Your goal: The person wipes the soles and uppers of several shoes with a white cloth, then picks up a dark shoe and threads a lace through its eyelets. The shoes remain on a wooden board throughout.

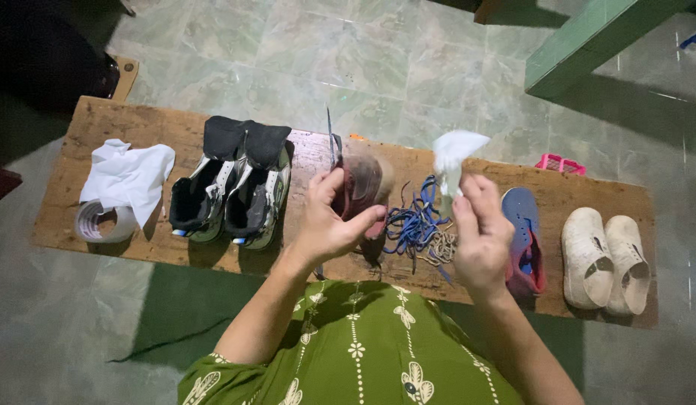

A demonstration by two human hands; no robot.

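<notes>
My left hand (327, 221) grips a dark red shoe (365, 184) by its opening and holds it just above a low wooden bench (138, 124). My right hand (479, 229) pinches a crumpled white cloth (453, 154) raised beside that shoe. Between my hands a tangle of blue and beige laces (419, 225) lies on the bench. A second shoe with a blue insole (524, 229) rests to the right of my right hand, partly hidden by it.
A pair of black and white high-top shoes (231, 191) stands left of my left hand. At the bench's left end are a white cloth (126, 176) and a tape roll (100, 223). White slip-on shoes (604, 259) lie at the right end. A pink object (562, 163) sits behind.
</notes>
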